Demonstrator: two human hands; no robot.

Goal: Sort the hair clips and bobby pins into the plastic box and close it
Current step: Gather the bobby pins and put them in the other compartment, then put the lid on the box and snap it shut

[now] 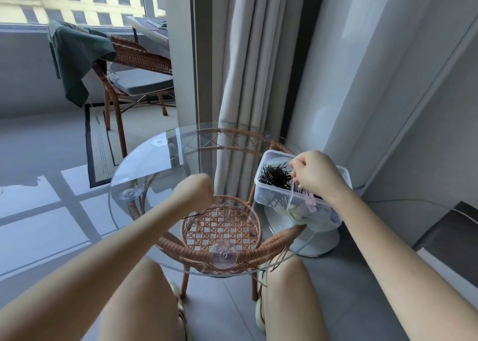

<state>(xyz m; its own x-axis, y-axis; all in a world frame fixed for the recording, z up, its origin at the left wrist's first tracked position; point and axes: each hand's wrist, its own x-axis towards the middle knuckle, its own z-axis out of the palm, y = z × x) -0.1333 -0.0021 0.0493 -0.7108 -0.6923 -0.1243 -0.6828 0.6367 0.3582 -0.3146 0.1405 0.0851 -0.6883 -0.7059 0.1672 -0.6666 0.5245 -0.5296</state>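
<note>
A clear plastic box (261, 185) stands on the right side of the round glass table (124, 185). Its left compartment holds a heap of black bobby pins (275, 177). My right hand (314, 176) hovers over the right compartment, fingers pinched on a pink hair clip (311, 201) and some dark clips that stick out below it across the box's front rim. My left hand (197, 191) is a blurred closed fist above the table's middle, and nothing shows in it. One bobby pin (191, 215) lies on the glass beside my left wrist. The box's lid is not in view.
Thin dark pins (279, 260) lie at the table's front right edge. A wicker shelf (219, 227) shows under the glass. Curtains (248, 82) hang behind the table, a wicker chair (134, 64) with a green cloth stands at the back left, and my knees are under the front edge.
</note>
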